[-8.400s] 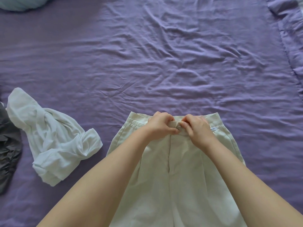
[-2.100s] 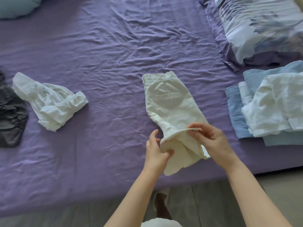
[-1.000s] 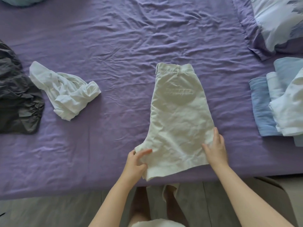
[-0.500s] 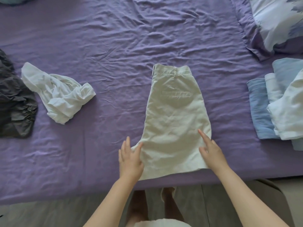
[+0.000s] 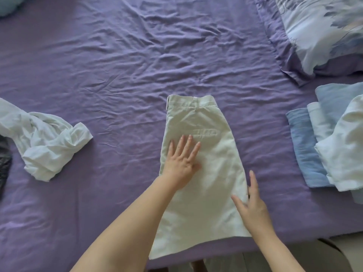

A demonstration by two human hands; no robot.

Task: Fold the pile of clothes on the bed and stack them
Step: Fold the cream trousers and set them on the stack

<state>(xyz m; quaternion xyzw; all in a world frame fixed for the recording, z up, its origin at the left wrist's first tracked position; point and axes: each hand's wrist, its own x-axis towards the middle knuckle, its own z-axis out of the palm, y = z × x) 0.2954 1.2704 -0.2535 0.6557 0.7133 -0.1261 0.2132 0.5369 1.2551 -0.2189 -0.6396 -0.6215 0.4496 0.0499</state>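
In the lower centre of the frame we see the cream shorts (image 5: 202, 163) lying folded in half lengthwise on the purple bed sheet (image 5: 117, 65), waistband up, with our left hand (image 5: 182, 161) pressing flat and straight-fingered on them just below the welt pocket. Our right hand (image 5: 253, 207) rests fingers extended at their right edge, grasping nothing (no readable label shows). A crumpled white garment (image 5: 49, 146) lies at left, and a stack of folded blue and white clothes (image 5: 324, 144) at right.
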